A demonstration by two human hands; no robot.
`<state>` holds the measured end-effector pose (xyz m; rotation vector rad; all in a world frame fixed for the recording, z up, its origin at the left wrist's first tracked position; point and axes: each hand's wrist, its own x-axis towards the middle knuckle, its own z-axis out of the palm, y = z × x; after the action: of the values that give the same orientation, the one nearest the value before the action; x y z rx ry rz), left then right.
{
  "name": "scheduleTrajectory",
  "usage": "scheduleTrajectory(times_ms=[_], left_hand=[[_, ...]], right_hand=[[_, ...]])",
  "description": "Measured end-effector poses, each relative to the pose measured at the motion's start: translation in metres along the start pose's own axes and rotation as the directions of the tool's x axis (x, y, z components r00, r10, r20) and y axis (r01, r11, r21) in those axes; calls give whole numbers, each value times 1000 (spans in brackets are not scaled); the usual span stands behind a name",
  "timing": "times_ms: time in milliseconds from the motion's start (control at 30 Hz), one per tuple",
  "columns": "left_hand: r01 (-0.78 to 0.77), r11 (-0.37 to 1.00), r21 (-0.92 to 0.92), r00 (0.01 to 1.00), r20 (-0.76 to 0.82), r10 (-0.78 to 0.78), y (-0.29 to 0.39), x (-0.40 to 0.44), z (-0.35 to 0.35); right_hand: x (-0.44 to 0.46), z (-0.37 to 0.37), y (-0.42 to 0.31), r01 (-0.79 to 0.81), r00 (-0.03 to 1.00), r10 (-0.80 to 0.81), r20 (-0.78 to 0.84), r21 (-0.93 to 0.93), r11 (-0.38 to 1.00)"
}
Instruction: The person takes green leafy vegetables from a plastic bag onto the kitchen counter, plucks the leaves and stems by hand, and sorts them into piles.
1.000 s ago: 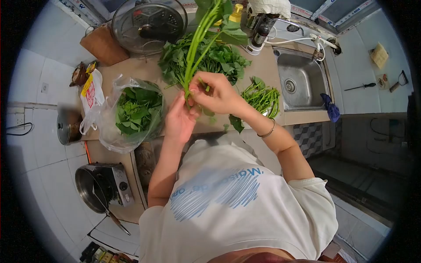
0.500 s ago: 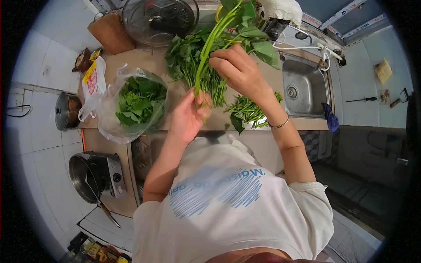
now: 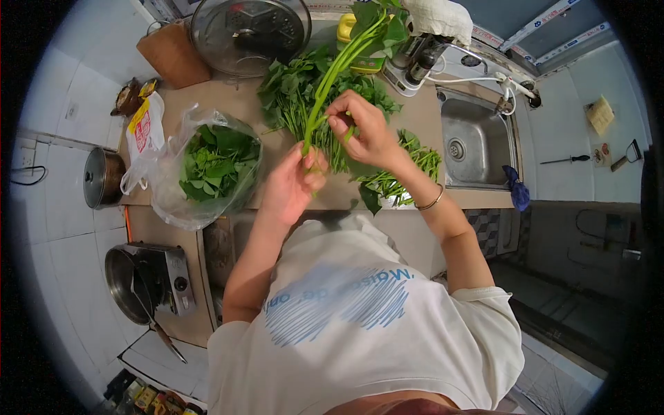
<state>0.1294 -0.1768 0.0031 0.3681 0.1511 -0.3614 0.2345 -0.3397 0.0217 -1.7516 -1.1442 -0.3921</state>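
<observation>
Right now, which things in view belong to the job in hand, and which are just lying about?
Probably the job:
long green leafy stems in the left hand
leafy green bunch on the beige counter
clear plastic bag of green leaves
heap of thin green stems

Apparently just lying about:
round dark metal pan
brown rectangular block

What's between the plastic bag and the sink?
In the head view, a leafy bunch and a stem pile lie between them; the left hand and right hand hold green stems above.
</observation>
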Motion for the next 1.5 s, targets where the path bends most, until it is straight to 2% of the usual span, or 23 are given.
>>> scheduleTrajectory(times_ms=[100,133,200,233,267,333,367,433,467,533,567,600,633,700,767,800,867,933,1000,1133,1267,1367,1500], left_hand=[[-12,996,85,998,-53,16,-4,2,3],[-16,992,128,995,-100,29,-6,1,5],[-43,981,187,985,-156,73,-5,0,14],[-66,967,246,970,-213,121,-4,-1,16],[-65,967,246,971,-210,119,-4,-1,16],[-90,873,479,946,-233,225,-2,-4,16],[-93,873,478,946,-232,227,-1,-5,13],[-149,666,730,927,-131,351,0,-9,6],[-150,668,729,926,-133,353,0,-10,4],[-287,226,931,838,130,529,0,-10,1],[-288,227,930,837,130,531,1,-10,-1],[-326,72,943,793,230,564,2,-10,-2],[-352,-85,932,744,334,579,2,-10,-3],[-320,-141,937,729,338,596,4,-14,6],[-285,-195,938,711,344,614,5,-15,14],[-294,-265,919,669,395,630,4,-14,17],[-302,-332,894,630,449,634,2,-13,20],[-287,-415,864,615,498,612,2,-11,22],[-286,-421,861,618,502,606,1,-10,25],[-291,-387,875,621,480,619,-3,-12,30],[-285,-412,865,611,495,618,-2,-13,30],[-252,-492,833,584,537,609,-2,-14,30],[-143,-696,703,495,660,565,-3,-13,28]], right_hand=[[-15,14,3,-438,892,447,65,371,819],[-14,17,-2,-437,892,448,61,368,821],[-9,20,-13,-482,796,597,100,701,526],[-9,16,-14,-529,751,648,126,703,476],[-8,11,-14,-529,751,649,124,701,478],[-6,-2,-12,-512,704,708,-53,654,557],[-9,-9,-3,-448,681,724,-106,722,527],[-12,-35,5,-210,687,687,-237,840,500],[-12,-51,9,-129,654,694,-302,859,495],[-15,-80,22,22,541,713,-446,855,519],[-26,-99,42,120,605,645,-467,854,506],[-29,-115,46,170,619,601,-506,833,526],[-29,-128,45,198,566,620,-543,820,538],[-21,-139,37,223,512,636,-578,804,551],[-13,-140,23,116,604,518,-606,710,695],[-9,-135,16,113,604,519,-605,710,696],[-1,-111,-2,-299,748,454,-484,365,882],[4,-85,-15,-270,933,190,-307,-245,931],[15,-70,-27,6,994,-54,-92,-451,893],[13,-60,-35,42,997,-1,81,-501,865],[16,-62,-27,206,977,-144,157,-534,820],[14,-61,-26,251,966,-171,193,-550,797],[8,-50,-23,187,982,-125,145,-599,779]])
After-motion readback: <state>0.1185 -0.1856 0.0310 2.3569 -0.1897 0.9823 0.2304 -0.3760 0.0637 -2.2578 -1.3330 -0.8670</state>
